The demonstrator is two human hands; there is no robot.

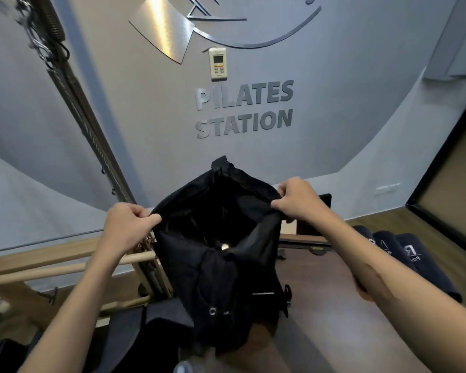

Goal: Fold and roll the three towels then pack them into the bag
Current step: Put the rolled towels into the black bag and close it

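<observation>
Grey wall (334, 125), hands (128, 224) (297, 199) gripping bag (221, 265) rim

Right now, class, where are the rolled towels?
In the head view, the rolled towels lie side by side at the right, on the brown surface beyond the right forearm, right of the black bag.

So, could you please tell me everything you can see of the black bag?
The black bag looks like soft dark fabric, with straps, a small metal fitting near its middle and metal rings lower down. It stands upright on the brown surface, its mouth pulled wide open. The left hand and right hand each grip the rim. Its inside is too dark to read.
</observation>
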